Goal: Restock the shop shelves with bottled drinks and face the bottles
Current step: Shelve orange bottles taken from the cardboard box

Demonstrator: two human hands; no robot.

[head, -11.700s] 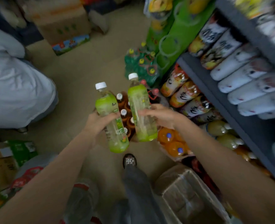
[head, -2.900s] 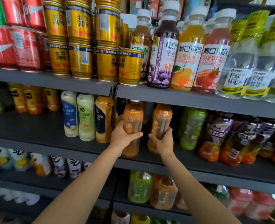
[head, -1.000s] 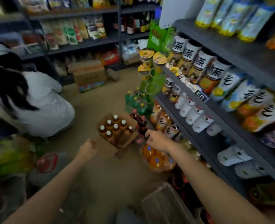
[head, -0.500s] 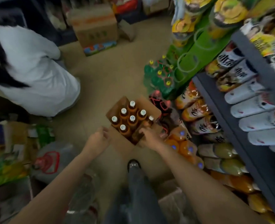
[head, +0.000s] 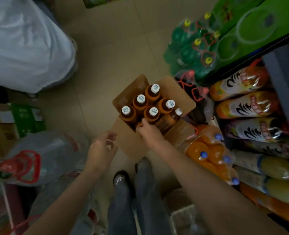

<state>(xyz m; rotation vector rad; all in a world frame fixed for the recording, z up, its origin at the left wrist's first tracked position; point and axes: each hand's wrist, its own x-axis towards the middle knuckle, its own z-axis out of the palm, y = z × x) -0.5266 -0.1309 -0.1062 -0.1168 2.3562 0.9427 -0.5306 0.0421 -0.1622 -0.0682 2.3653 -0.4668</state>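
Mid-frame, our right hand (head: 147, 131) curls round a hidden bottle top in the box (head: 182, 97) to lift; left hand (head: 103, 148) loose, empty, ready for another

place: shop | evidence: stocked drink shelf (head: 283, 85), shrink-wrapped bottle packs (head: 210, 155) on floor

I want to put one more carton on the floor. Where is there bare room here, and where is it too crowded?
Bare floor lies between the crouching person in white and the green bottle pack, beyond the open carton. A narrower strip runs left of the carton. It is crowded to the right: wrapped orange bottles and the shelf. Plastic-wrapped packs fill the lower left.
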